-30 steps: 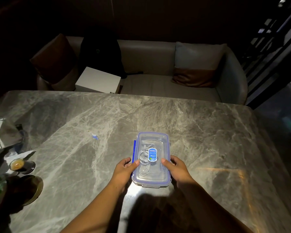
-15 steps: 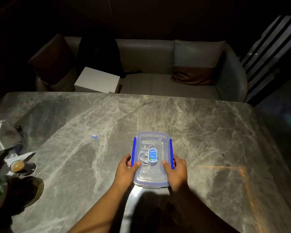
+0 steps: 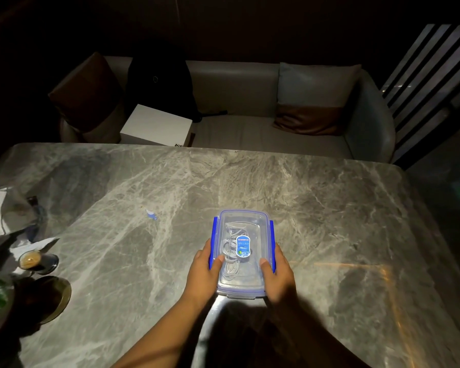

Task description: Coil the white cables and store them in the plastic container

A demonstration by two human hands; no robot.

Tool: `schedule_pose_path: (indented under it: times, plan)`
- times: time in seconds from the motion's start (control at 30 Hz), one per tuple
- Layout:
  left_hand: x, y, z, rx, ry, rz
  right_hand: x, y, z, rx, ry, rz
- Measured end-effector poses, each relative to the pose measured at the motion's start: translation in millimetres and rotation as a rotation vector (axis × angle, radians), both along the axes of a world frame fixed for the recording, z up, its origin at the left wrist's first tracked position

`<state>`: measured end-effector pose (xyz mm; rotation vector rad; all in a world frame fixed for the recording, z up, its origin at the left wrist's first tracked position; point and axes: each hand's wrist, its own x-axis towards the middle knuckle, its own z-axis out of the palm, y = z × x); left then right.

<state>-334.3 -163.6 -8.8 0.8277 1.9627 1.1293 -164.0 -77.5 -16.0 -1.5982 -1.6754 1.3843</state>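
A clear plastic container (image 3: 247, 221) with a lid on and blue side clips rests on the grey marble table (image 3: 329, 221), near its front middle. Coiled white cables (image 3: 229, 248) show through the lid, beside a blue oval sticker (image 3: 243, 245). My left hand (image 3: 203, 272) presses the container's left side, thumb on the lid and fingers over the left blue clip. On the right side, my right hand (image 3: 278, 274) does the same over the right clip.
A small blue and white piece (image 3: 151, 214) lies on the table left of the container. At the far left edge are a glass with a drink (image 3: 31, 260), a dark round plate (image 3: 51, 298), crumpled paper (image 3: 32, 245). A sofa with a white box (image 3: 157, 126) stands behind.
Both blue side clips have come down against the container's sides. My hands have slid forward along its sides, and the view has shifted slightly.
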Motion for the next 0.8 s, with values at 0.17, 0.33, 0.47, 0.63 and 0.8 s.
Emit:
schedule_pose_path:
  times: [0.17, 0.33, 0.47, 0.63, 0.8]
  plan:
    - [1, 3, -4, -0.002, 0.063, -0.009, -4, 0, 5, 0.013, -0.027, -0.013]
    - [5, 4, -1, -0.065, 0.249, -0.043, -8, 3, 12, 0.026, -0.063, 0.019]
    - [5, 5, 1, -0.087, 0.273, -0.063, -9, 3, 10, 0.029, -0.101, 0.034]
    - [-5, 8, 7, -0.132, 0.3, -0.081, -2, 12, 29, 0.026, -0.148, 0.115]
    - [-26, 28, 29, -0.366, 0.332, -0.21, 1, 44, 37, 0.069, -0.438, 0.309]
